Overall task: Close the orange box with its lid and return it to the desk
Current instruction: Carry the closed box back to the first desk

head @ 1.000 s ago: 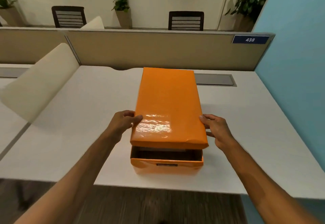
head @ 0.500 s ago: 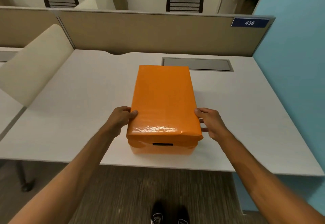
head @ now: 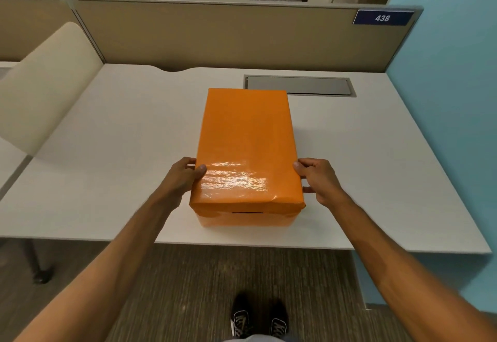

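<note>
The orange box (head: 243, 219) stands on the white desk (head: 107, 180) near its front edge, with the glossy orange lid (head: 246, 142) sitting flat over it. Only a strip of the box's front wall shows below the lid. My left hand (head: 183, 177) grips the lid's left edge near the front, thumb on top. My right hand (head: 317, 180) grips the lid's right edge opposite, fingers down the side.
A grey cable hatch (head: 298, 85) is set in the desk behind the box. A beige partition (head: 215, 35) with a blue 438 sign (head: 382, 17) runs along the back, a blue wall (head: 451, 99) at the right. A cream curved panel (head: 45, 86) stands at left.
The lid was raised at the front with the box interior showing; both hands lowered it until it sits flat over the box. The camera view tilted downward.
</note>
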Demonstrator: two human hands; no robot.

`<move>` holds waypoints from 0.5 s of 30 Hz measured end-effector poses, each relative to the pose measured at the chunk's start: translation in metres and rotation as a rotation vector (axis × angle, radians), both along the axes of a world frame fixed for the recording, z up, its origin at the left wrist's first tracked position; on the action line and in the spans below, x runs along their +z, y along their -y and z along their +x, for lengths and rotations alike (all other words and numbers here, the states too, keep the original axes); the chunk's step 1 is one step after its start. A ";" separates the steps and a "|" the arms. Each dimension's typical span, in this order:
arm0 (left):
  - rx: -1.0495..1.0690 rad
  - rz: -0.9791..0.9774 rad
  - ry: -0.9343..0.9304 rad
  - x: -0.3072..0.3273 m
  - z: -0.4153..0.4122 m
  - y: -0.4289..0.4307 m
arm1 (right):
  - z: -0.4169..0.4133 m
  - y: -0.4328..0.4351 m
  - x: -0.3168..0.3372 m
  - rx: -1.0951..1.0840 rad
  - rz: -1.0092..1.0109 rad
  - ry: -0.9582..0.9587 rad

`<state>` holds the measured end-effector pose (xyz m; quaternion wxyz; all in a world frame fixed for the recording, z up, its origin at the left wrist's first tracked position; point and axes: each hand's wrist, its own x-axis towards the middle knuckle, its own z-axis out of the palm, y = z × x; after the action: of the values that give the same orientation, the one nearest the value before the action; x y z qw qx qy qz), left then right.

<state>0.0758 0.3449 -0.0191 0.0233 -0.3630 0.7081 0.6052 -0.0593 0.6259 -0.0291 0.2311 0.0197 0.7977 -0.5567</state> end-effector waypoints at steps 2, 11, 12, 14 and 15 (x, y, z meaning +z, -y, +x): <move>0.000 0.019 -0.003 -0.005 0.001 -0.001 | 0.002 0.001 -0.003 -0.005 0.007 -0.011; 0.072 0.121 -0.014 -0.018 -0.008 0.004 | -0.009 0.003 -0.012 0.028 0.038 -0.081; 0.093 0.140 -0.027 -0.017 -0.011 0.005 | -0.014 0.005 -0.011 0.060 0.050 -0.109; 0.112 0.131 -0.059 -0.014 -0.021 0.009 | -0.026 0.011 -0.006 0.117 0.099 -0.195; 0.104 0.103 -0.078 -0.011 -0.028 0.012 | -0.032 0.016 -0.003 0.144 0.131 -0.243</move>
<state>0.0476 0.3327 -0.0305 -0.0171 -0.3737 0.6565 0.6550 -0.0917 0.6098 -0.0319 0.1702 -0.0901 0.8538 -0.4837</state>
